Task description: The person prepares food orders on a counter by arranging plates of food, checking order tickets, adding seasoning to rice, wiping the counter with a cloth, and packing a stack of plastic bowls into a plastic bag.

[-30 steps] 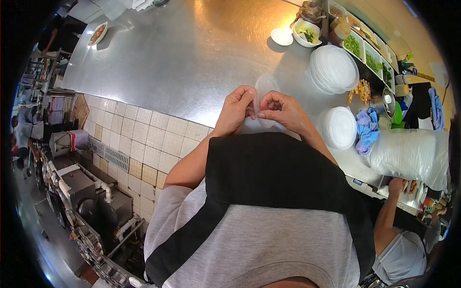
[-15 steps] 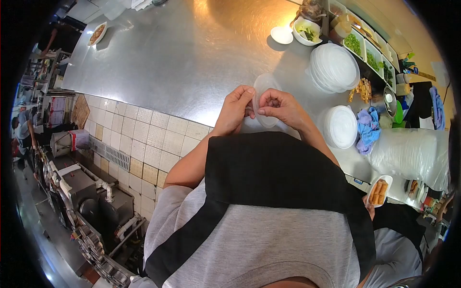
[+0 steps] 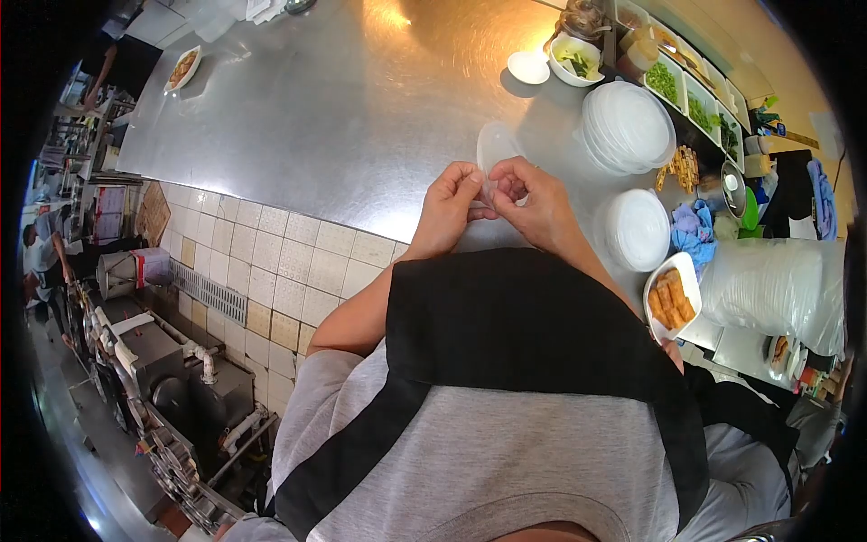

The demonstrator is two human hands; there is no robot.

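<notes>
Translucent plastic lid [image 3: 498, 144]: upper centre of the frame, tilted over the table [image 3: 298, 108].
Hands: my left hand [image 3: 449, 206] and right hand [image 3: 536, 204] both pinch its lower edge.
Rim: best hold; thin plastic, likely light, bendy, slick.

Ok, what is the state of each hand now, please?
Left hand: closed, holding a clear plastic lid.
Right hand: closed, pinching the same lid.

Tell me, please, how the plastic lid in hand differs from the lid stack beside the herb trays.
The plastic lid is held tilted between the left hand and right hand; the lid stack lies flat on the steel table. The plastic lid looks more see-through; the lid stack looks whiter. Both look round.
</notes>
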